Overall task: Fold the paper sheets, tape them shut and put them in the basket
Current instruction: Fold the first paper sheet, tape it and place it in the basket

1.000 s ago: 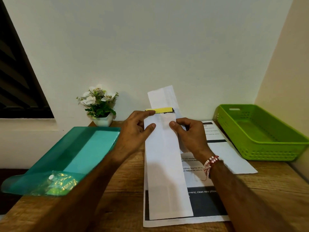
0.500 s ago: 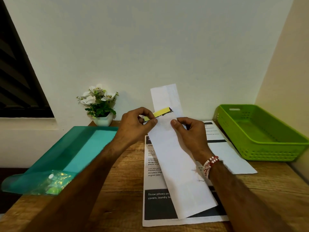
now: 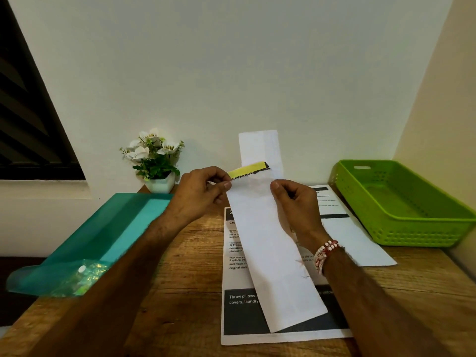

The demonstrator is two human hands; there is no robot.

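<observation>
Left hand [image 3: 203,191]: pinched the yellow tape strip [image 3: 248,169] at its left end.
Right hand [image 3: 293,206]: gripped the folded paper [image 3: 273,253], held over the printed sheet [image 3: 239,318].
Basket [image 3: 412,233]: far right, well apart.

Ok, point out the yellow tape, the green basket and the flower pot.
yellow tape [image 3: 248,168]: head view, middle of the strip.
green basket [image 3: 422,235]: head view, front wall.
flower pot [image 3: 159,185]: head view, white front face.

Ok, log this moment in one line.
phase: taping | left hand: pinches tape | right hand: holds sheet | tape: tilted across sheet | basket: right, sheet not in it
</observation>
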